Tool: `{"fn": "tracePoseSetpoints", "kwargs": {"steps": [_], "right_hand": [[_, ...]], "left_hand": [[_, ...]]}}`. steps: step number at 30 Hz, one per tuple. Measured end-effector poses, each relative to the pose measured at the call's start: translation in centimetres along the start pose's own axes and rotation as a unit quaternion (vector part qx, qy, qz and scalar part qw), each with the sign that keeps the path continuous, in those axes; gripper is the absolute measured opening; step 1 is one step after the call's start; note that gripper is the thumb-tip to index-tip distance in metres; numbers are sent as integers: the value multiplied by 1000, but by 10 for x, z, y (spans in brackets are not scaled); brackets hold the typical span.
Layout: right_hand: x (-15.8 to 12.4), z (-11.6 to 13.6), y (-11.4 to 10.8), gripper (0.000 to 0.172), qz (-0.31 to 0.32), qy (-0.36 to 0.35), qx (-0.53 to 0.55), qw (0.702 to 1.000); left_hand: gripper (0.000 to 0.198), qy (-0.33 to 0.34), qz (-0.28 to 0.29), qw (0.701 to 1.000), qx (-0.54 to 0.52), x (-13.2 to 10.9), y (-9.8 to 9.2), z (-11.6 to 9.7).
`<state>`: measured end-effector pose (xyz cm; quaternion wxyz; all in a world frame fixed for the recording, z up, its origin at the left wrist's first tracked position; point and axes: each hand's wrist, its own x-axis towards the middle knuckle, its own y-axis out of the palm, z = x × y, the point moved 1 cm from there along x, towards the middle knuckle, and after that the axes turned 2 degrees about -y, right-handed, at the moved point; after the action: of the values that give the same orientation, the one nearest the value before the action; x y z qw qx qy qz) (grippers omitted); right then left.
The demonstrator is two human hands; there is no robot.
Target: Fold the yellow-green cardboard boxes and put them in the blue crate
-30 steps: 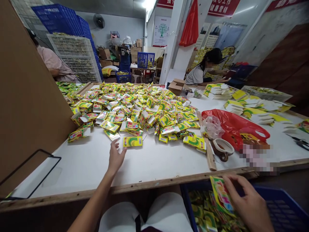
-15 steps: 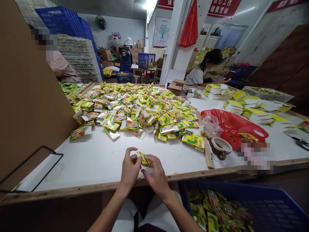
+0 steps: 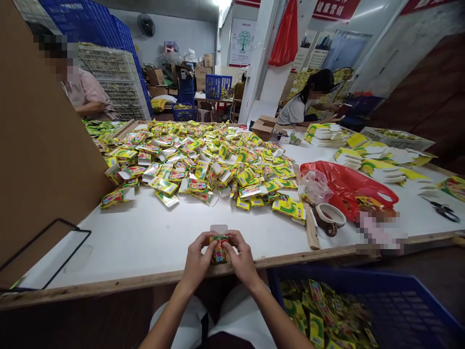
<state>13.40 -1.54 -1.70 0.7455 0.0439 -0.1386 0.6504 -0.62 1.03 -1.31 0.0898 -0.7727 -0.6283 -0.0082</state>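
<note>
Between my two hands, just above the table's front edge, is a small printed carton (image 3: 219,250) in green, yellow and red, upright with its pale top flap raised. My left hand (image 3: 200,256) pinches its left side, thumb on the front. On the right side, my right hand (image 3: 240,256) grips it the same way. Beyond my hands lies a broad heap of similar small cartons (image 3: 203,167), many with white flaps sticking out. The white table (image 3: 145,242) carries them.
A blue crate (image 3: 395,300) of filled cartons stands below the table at right. A wooden strip (image 3: 310,228), brown mug (image 3: 330,218), red plastic bag (image 3: 341,186) and scissors (image 3: 445,211) lie rightward. At left are a cardboard panel (image 3: 51,145) and black wire frame (image 3: 72,257). Two people sit farther back.
The carton has turned from tilted, seen at an angle, to upright with its printed face toward me and its flap up. Both hands now hold it evenly from the sides. The view shifted slightly.
</note>
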Motion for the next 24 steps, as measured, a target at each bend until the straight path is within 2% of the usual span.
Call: {"fn": "tracePoseSetpoints", "kwargs": {"steps": [2, 4, 8, 10, 14, 24], "right_hand": [[8, 4, -3, 13, 31, -16, -38, 999], [15, 6, -5, 12, 34, -33, -71, 996], [23, 5, -7, 13, -22, -45, -62, 997], [22, 5, -6, 15, -24, -49, -54, 997], [18, 8, -5, 9, 13, -78, -83, 993], [27, 11, 0, 12, -37, -41, -102, 993]], "left_hand": [[17, 3, -11, 1000, 3, 2, -2, 0], [16, 18, -30, 999, 13, 4, -3, 0], [18, 31, -65, 997, -26, 7, -1, 1], [17, 36, -62, 997, -25, 7, 0, 1], [13, 50, -44, 997, 29, 6, -1, -3], [19, -26, -55, 998, -8, 17, -4, -12]]}}
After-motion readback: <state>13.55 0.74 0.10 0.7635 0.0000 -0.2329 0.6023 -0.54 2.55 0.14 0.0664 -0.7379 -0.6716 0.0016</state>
